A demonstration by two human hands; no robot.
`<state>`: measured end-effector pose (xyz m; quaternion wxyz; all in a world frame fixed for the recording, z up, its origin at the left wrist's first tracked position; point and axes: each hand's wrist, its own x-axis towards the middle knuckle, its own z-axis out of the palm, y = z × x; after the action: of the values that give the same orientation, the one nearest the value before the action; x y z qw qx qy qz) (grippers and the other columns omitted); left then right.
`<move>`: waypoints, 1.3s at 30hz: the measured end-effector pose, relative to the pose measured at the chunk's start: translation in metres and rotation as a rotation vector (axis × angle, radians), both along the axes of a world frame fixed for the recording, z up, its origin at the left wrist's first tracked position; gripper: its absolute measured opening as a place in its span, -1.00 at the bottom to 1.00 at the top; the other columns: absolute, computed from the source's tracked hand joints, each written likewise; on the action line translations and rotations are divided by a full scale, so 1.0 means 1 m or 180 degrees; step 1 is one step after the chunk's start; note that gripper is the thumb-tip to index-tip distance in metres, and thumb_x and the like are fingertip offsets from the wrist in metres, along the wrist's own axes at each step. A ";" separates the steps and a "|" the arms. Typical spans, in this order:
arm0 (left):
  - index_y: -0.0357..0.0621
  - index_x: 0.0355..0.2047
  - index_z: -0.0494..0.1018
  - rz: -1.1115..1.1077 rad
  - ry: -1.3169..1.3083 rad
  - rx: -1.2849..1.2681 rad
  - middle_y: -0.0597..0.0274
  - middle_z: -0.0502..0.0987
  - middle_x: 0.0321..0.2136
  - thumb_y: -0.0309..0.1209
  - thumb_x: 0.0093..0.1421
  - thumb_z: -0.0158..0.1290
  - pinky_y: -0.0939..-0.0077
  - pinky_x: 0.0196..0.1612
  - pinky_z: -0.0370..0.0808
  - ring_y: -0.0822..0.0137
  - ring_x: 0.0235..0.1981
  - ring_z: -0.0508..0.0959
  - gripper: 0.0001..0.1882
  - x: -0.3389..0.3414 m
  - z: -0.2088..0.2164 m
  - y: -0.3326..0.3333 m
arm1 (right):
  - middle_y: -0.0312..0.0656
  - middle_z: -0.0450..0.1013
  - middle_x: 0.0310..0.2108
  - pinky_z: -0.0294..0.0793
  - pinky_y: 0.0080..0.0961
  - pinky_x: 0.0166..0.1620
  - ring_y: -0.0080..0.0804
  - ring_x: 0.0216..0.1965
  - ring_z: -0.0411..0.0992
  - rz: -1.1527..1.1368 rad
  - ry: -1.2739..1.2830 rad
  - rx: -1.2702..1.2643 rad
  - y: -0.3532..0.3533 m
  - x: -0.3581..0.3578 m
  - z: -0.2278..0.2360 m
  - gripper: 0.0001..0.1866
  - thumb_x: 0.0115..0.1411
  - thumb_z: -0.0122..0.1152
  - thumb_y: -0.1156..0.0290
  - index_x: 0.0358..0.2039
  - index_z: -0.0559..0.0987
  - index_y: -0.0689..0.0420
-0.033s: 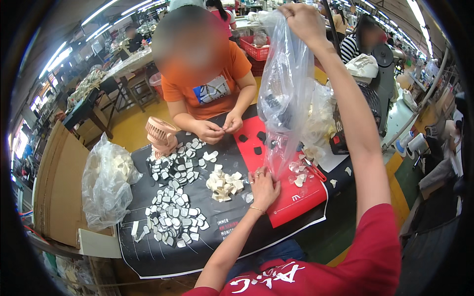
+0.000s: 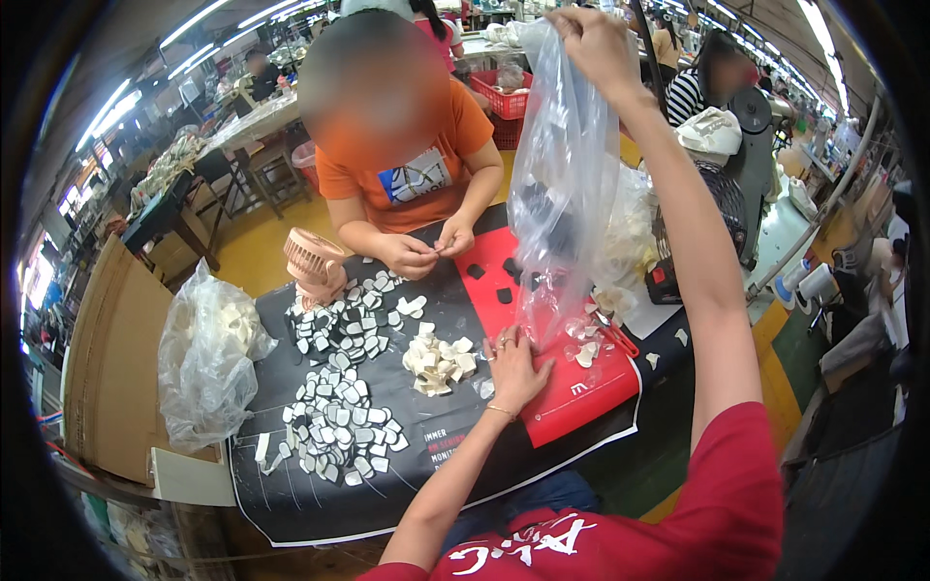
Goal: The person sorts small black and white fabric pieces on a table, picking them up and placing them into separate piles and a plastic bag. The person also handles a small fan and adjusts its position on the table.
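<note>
Black sheet [image 2: 339,508]: spread over the work table; clock centred here, 12 at the co-worker.
Co-worker [image 2: 417,179]: 12 o'clock, orange top, fingertips of both hands together.
Clear plastic bag [image 2: 557,184]: 1 to 2 o'clock, hangs upright, its lower end over the red panel (dark shapes show in or through it).
Red panel [image 2: 552,412]: 3 o'clock.
Filled bag [image 2: 208,363]: 9 o'clock, pale contents.
White-faced pieces [image 2: 349,416]: two heaps, 8 and 10 o'clock.
Right hand [image 2: 593,44]: 1 o'clock, raised, fingers closed on the clear bag's top.
Left hand [image 2: 518,373]: 3 o'clock, palm down, fingers spread, grasping nothing; bag contact: cannot tell.
Pink fan [image 2: 315,263]: 10 to 11 o'clock.
Cream pieces [image 2: 438,360]: heaped near centre.
Black pieces [image 2: 504,294]: 1 to 2 o'clock.
</note>
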<state>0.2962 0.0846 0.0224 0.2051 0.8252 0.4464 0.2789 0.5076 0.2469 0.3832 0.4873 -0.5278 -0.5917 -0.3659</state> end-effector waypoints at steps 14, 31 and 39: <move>-0.37 -0.20 0.51 -0.0306 -0.3069 -0.0555 -0.13 0.60 -0.37 -0.37 0.23 0.01 0.25 -0.15 0.45 0.10 -0.32 0.58 -0.73 0.047 0.154 0.117 | 0.01 0.50 -0.03 0.36 -0.30 0.10 -0.12 0.05 0.44 0.0314 0.0006 -0.1748 -0.039 0.024 -0.048 -0.50 0.30 0.10 -0.03 -0.01 0.59 0.13; -0.35 0.30 0.11 -0.0687 -0.2107 0.0728 -0.12 0.23 0.24 -0.09 0.12 0.25 0.23 0.31 0.17 0.05 0.30 0.22 -0.10 0.024 0.156 0.135 | -0.07 0.55 -0.13 0.44 -0.19 -0.01 -0.02 -0.06 0.49 0.0360 0.0023 -0.1435 -0.082 0.028 -0.090 -0.60 0.14 0.27 0.26 0.02 0.56 -0.03; -0.37 0.38 -0.39 -0.0343 -0.0415 -0.0287 -0.41 -0.21 0.36 0.25 -0.26 0.38 -0.18 0.36 -0.08 -0.28 0.40 -0.13 0.54 -0.002 0.018 0.062 | -0.16 0.50 -0.22 0.48 -0.24 -0.12 -0.13 -0.13 0.50 0.0459 -0.0659 -0.1187 -0.112 -0.025 -0.053 -0.58 0.07 0.32 0.24 -0.01 0.59 -0.11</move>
<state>0.2939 0.1471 0.0400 0.2853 0.8181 0.3991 0.3002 0.4827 0.1354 0.3298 0.3430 -0.5247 -0.7322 -0.2665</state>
